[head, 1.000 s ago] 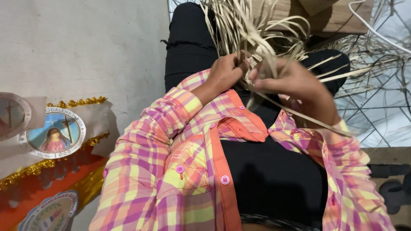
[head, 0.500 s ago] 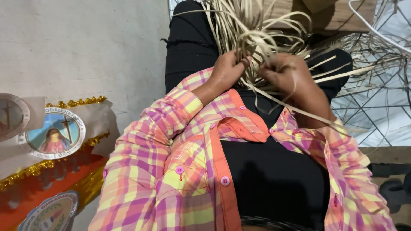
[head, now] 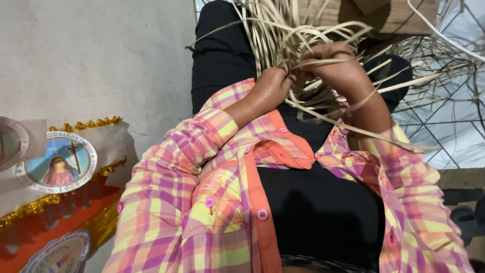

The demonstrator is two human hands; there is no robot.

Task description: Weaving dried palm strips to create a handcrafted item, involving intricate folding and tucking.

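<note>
Nearest the camera, at the bottom of the frame, an open plaid shirt (head: 202,202) in pink, yellow and orange lies over a black top; its hem is cut off by the lower edge. Up the middle, the left hand (head: 270,91) is curled, its grip closed on a bunch of pale straw strips (head: 283,35) — the fingers are mostly buried in them. Just beside it, upper centre right, the right hand (head: 338,71) is closed around the same strips, several crossing over its back and wrist. The strips fan upward and right, running out of the frame's top. At the lower left sits a red and gold banner (head: 55,202) with round pictures, partly cut off. Upper right, a wire mesh (head: 444,116) is hard to make out behind loose strands.
</note>
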